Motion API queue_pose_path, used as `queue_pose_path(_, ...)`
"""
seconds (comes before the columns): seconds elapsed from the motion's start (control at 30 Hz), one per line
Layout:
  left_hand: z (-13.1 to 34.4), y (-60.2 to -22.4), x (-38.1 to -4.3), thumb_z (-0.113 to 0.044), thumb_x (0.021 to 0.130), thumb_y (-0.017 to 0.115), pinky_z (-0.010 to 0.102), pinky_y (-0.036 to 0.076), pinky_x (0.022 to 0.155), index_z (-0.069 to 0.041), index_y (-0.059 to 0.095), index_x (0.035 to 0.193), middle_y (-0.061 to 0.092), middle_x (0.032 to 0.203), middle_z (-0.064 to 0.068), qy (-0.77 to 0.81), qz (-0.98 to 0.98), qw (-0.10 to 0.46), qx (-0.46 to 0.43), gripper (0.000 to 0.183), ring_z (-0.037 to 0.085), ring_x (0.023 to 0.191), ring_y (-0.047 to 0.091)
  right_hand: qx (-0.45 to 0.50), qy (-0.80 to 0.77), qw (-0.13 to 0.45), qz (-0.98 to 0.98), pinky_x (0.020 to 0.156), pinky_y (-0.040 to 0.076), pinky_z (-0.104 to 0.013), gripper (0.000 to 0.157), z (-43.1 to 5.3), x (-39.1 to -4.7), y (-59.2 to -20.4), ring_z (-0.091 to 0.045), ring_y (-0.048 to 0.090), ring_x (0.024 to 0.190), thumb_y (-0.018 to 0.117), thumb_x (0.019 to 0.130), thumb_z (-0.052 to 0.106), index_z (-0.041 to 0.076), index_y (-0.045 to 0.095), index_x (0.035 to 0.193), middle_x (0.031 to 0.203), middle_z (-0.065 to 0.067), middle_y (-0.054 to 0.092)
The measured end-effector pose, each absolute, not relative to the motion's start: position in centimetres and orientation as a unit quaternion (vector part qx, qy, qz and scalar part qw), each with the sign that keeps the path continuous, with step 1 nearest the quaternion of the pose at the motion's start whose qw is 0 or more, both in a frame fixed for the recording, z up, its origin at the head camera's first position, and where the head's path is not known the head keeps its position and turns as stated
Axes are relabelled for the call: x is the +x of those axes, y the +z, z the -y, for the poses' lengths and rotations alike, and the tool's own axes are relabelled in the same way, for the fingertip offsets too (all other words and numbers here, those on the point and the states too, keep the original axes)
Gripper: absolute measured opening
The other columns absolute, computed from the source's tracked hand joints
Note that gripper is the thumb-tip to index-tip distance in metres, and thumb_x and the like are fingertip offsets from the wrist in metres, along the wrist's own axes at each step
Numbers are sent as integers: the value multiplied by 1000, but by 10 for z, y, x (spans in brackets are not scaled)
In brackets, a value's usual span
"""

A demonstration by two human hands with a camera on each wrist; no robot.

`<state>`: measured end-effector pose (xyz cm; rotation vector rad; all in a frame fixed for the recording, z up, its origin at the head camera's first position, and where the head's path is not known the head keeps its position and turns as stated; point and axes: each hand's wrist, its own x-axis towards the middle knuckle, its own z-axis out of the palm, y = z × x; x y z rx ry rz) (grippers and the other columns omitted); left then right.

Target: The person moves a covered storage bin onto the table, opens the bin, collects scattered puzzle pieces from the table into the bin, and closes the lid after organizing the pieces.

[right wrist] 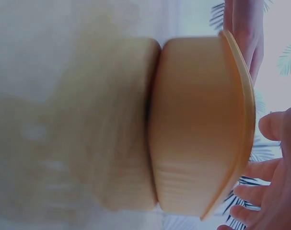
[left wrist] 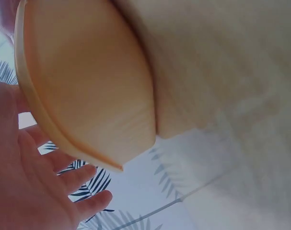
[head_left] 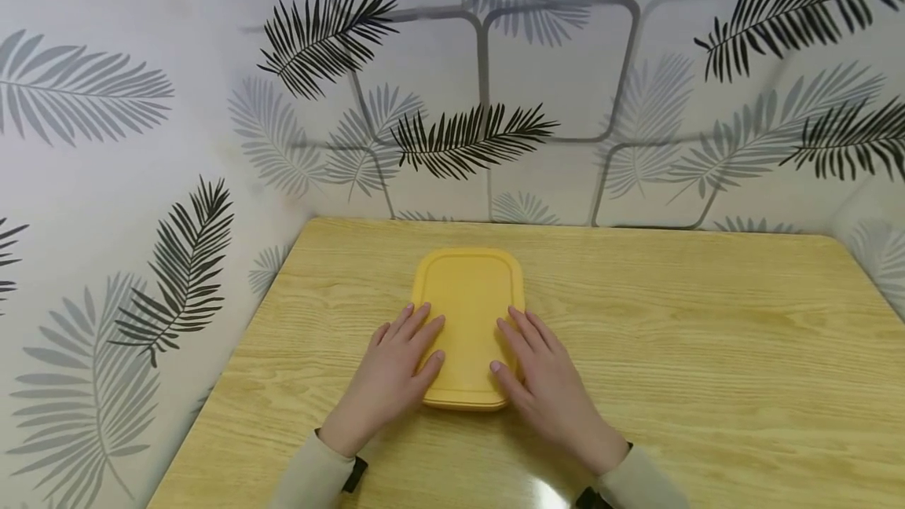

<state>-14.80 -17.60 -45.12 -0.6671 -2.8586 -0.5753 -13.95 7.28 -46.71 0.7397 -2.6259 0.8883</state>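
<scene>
A yellow lidded plastic container [head_left: 468,320] stands on the wooden table, its rounded rectangular lid facing up. On the left edge of that lid rests my left hand [head_left: 396,371], fingers extended and slightly spread. My right hand [head_left: 547,383] lies the same way over the right edge. Both wrist views show the side wall of the container [left wrist: 92,81] [right wrist: 198,129] and its projecting lid rim, with the fingers along the lid side. The container's inside is hidden by the lid.
The light wood table [head_left: 672,336] extends to the right and left of the container. Behind it and at the left rise walls [head_left: 551,69] covered in a grey and black leaf pattern. Dark bands [head_left: 355,474] sit at both wrists by the beige sleeves.
</scene>
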Motion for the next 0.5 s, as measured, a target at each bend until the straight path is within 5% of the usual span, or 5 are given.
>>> queue_pose_path(0.5,168,-430,-208,-41,103,45,61,24,110,-17,40,152,28,159,10,-171,960,73,-211,54,28,147,20,248,258,120,926,113,23,-55,63,-74,-192,-449,-37,24,144,49,102,43,4,38,151,157,-18,31)
